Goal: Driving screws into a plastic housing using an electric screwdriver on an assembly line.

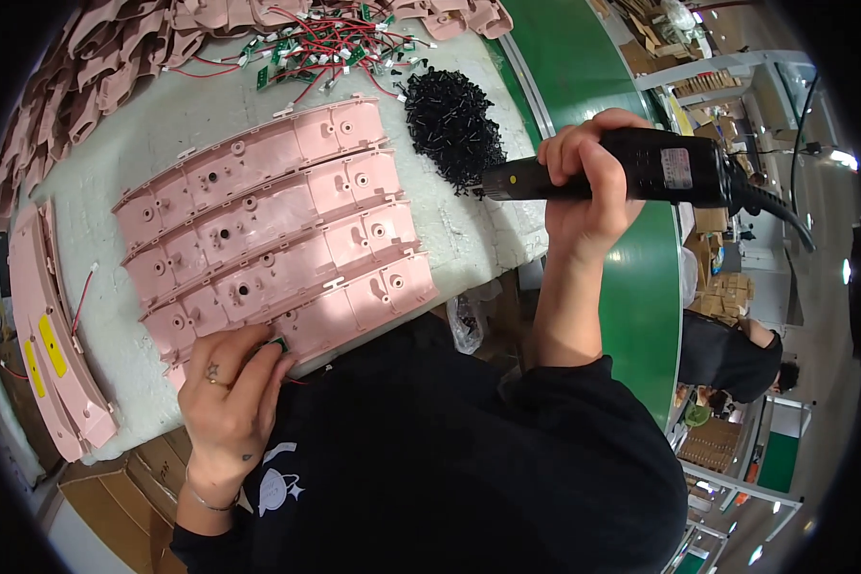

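My right hand (591,187) is wrapped round a black electric screwdriver (649,158), with a cord trailing from its back end. The tool lies roughly level, its tip at the near edge of a heap of small black screws (454,124). Four pink plastic shells lie in a row, hollow side up; the nearest pink shell (359,304) is partly under my left hand (230,392). Pinched in those fingers is a small green circuit board (275,344), mostly hidden, at the nearest shell's front edge. Black spots show in the other shells, such as the farthest pink shell (306,139).
A tangle of green circuit boards with red wires (330,48) lies at the back. Pink parts (77,86) are piled far left; two closed pink pieces with yellow stickers (53,346) lie at left. A green conveyor belt (631,287) runs along the right; another person (732,359) is beyond.
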Tool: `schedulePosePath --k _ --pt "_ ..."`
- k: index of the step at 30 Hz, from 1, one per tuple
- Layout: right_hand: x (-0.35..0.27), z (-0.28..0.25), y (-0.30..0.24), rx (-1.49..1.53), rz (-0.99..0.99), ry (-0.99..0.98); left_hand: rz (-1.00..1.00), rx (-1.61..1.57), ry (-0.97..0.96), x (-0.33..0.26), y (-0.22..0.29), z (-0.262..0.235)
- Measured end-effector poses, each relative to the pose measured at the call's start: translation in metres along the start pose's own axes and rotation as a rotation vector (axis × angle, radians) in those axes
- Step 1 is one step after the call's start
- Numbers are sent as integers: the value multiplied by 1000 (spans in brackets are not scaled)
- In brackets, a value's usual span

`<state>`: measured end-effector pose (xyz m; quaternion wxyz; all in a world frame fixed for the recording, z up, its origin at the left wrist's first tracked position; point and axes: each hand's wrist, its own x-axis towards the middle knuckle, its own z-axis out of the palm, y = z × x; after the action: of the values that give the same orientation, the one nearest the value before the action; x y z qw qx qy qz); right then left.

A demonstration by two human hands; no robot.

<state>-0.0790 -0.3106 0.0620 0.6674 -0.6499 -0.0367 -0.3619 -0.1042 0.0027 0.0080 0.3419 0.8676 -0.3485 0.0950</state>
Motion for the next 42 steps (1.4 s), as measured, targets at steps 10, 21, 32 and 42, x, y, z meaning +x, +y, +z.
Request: schedulePosePath --k 10,21,32,42 --pt "-4 -3 9 15 71 47 -31 -62 -49 17 2 2" --pt "7 -8 -26 256 -134 -194 97 -459 -225 118 -3 28" --pt "15 -18 -43 568 -115 -199 224 -638 -197 172 10 80" --pt "12 -5 -41 564 -249 -247 -654 -1425 -357 155 14 59"
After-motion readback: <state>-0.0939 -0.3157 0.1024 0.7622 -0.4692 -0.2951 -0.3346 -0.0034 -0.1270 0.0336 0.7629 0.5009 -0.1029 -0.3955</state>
